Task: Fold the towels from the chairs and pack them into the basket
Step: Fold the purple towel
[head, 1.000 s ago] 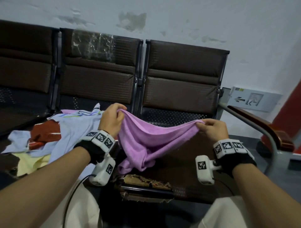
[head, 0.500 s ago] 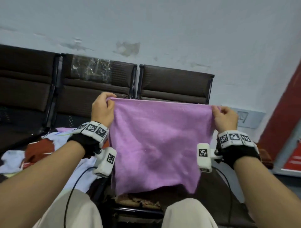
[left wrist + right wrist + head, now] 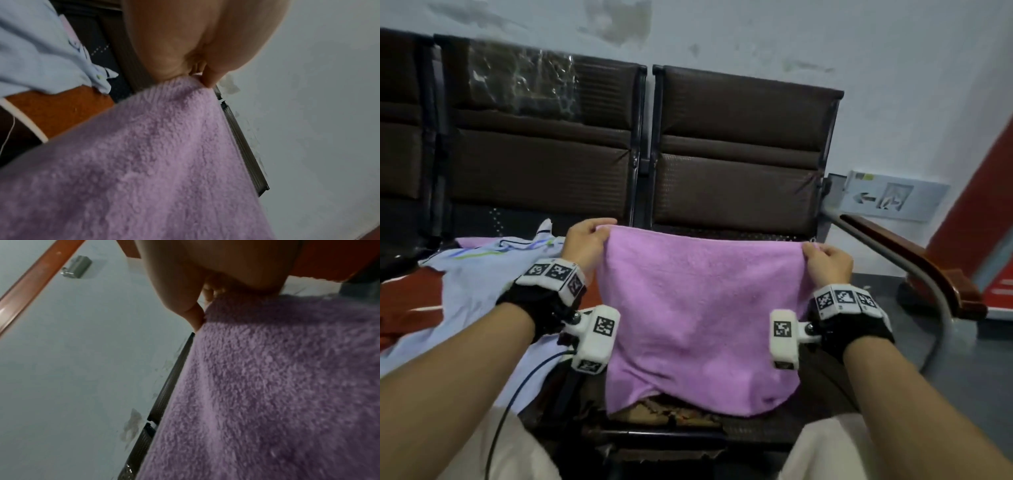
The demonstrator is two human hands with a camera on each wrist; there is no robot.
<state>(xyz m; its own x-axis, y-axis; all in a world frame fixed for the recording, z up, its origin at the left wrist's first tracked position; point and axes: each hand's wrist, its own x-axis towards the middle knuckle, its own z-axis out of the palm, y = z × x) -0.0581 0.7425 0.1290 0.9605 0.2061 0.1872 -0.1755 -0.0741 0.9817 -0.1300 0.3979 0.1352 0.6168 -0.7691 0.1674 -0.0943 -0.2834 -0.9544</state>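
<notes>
**Lay the purple towel flat before the first fold**

Your left hand (image 3: 585,245) pinches one top corner of the purple towel (image 3: 702,318), and your right hand (image 3: 827,262) pinches the other; the left wrist view shows the thumb pressed onto the hem with the other fingers curled behind it, and the right wrist view shows the same grip mirrored. Between your hands the top edge runs nearly level and fairly taut, sagging only slightly, and the cloth hangs down toward you, its lower edge resting crumpled on the worn front of the chair seat (image 3: 664,416) below your wrists.

The step in hand looks like spreading the towel ready for folding. To do it well, keep both pinches right at the corners and hold equal tension, so the hem stays straight. Lower both hands together, away from you, so the towel lies flat on the seat instead of bunching at its lower edge. Smooth that crumpled lower edge before you bring corner to corner, or the fold will likely come out skewed.

Beyond your left hand a pile of other cloths (image 3: 472,274), pale blue and rust among them, waits on the next seat. Behind both hands stand the brown chair backs (image 3: 736,154). The basket is in none of the views
</notes>
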